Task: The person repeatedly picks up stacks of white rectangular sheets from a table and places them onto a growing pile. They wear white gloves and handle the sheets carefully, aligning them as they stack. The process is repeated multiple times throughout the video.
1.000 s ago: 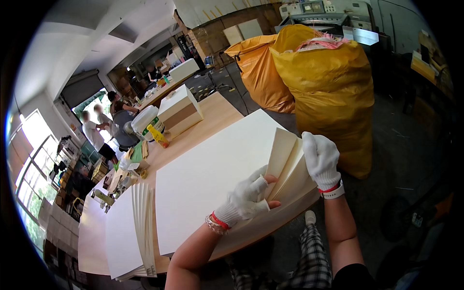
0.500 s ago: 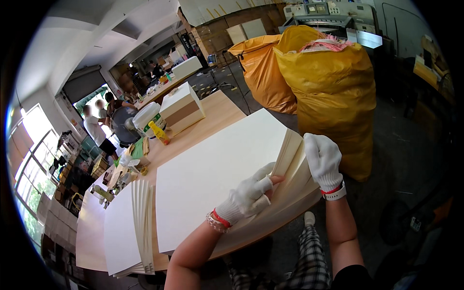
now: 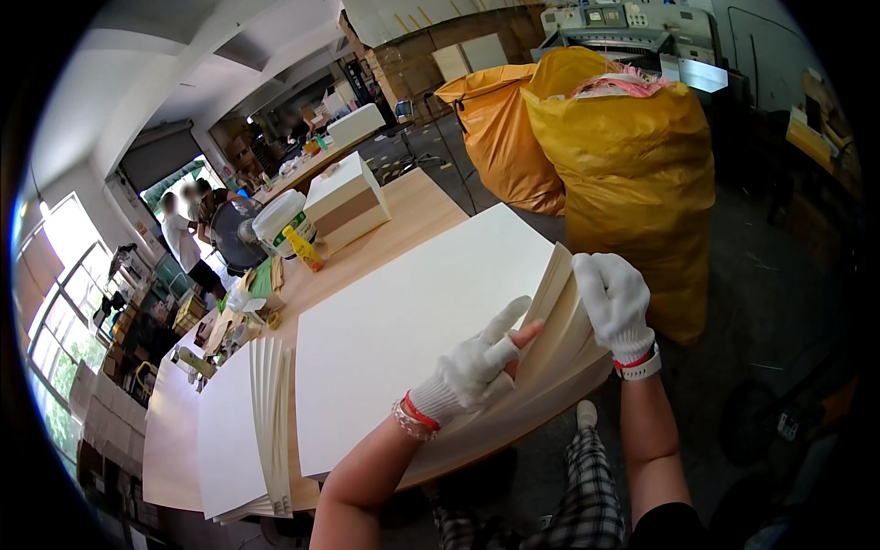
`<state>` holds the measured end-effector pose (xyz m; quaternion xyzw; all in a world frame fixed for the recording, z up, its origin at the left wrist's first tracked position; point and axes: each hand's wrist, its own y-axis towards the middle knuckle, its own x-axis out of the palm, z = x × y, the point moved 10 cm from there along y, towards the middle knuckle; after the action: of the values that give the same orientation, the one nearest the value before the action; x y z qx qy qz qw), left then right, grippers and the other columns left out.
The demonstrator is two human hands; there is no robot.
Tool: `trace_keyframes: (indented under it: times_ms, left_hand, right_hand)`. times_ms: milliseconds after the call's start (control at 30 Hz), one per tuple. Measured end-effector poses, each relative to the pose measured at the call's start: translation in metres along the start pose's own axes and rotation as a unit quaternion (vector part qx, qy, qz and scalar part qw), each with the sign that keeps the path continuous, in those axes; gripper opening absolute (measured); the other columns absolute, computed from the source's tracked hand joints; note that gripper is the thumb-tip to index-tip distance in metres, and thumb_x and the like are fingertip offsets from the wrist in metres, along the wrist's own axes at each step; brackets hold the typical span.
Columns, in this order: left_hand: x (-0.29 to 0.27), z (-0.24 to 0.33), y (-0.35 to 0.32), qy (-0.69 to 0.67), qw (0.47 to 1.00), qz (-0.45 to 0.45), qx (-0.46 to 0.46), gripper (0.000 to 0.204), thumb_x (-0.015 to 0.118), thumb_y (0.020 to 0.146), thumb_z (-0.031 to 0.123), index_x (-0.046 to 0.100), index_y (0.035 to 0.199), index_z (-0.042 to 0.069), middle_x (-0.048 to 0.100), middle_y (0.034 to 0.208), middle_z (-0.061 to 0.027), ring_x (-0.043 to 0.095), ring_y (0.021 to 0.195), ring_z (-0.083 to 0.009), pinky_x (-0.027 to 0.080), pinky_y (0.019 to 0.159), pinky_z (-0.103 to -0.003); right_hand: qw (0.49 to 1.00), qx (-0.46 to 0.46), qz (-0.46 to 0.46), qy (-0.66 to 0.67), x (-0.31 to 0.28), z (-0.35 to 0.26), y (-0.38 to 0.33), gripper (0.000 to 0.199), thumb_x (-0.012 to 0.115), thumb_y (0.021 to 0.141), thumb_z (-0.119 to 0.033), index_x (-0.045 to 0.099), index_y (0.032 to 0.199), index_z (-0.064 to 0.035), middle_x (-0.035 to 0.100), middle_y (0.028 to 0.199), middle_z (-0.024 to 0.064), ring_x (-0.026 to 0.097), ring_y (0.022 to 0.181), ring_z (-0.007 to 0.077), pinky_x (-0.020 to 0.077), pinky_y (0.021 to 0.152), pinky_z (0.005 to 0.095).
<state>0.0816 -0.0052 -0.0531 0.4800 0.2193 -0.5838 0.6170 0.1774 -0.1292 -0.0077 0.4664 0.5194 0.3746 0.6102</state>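
Right gloved hand (image 3: 612, 307): fingers curled closed on the lifted right edge of the large white sheet stack (image 3: 412, 339). Left gloved hand (image 3: 472, 376): fingers part spread, index finger out straight, bare fingertips (image 3: 529, 333) at the stack's fanned edge; can't tell if they pinch any sheets. Stack lies on the wooden table (image 3: 426, 197), right end bent up and fanned. Left of stack: smaller fanned sheet pile (image 3: 229, 431). Beyond stack: yellow bottle (image 3: 302, 247), white box (image 3: 344, 197). Off its far right corner: yellow sack (image 3: 632, 192), orange sack (image 3: 509, 142).
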Motion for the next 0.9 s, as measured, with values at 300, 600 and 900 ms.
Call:
trace_keyframes:
  times_ms: [300,600,900]
  left_hand:
    - [-0.003,0.005,0.002,-0.046,0.999,0.003,-0.011,0.044,0.076,0.075,0.006,0.058,0.115,0.004,0.034,0.150,-0.0262,0.054,0.122,-0.0400,0.048,0.094,-0.036]
    - [-0.005,0.002,0.001,-0.043,0.999,0.009,-0.007,0.051,0.075,0.076,0.004,0.057,0.124,0.006,0.028,0.154,-0.0266,0.048,0.130,-0.0421,0.048,0.098,-0.038]
    - [0.005,0.004,0.002,0.073,0.995,-0.052,-0.031,0.052,0.064,0.079,0.001,0.057,0.130,0.010,0.045,0.144,-0.0211,0.060,0.113,-0.0317,0.052,0.088,-0.034]
  right_hand:
    - [0.997,0.065,0.030,0.040,0.003,0.012,-0.005,0.023,0.059,0.084,-0.002,0.060,0.106,0.0028,0.057,0.072,0.0130,0.059,0.063,0.0302,0.0483,0.056,0.0373]
    - [0.998,0.018,0.064,0.015,-0.005,0.004,-0.004,0.025,0.060,0.084,-0.003,0.060,0.109,0.0025,0.055,0.072,0.0106,0.058,0.063,0.0277,0.0476,0.055,0.0365]
    - [0.997,-0.002,0.028,0.065,-0.008,0.003,-0.009,0.012,0.059,0.086,-0.004,0.058,0.097,0.0010,0.043,0.065,0.0078,0.046,0.055,0.0244,0.0364,0.047,0.0360]
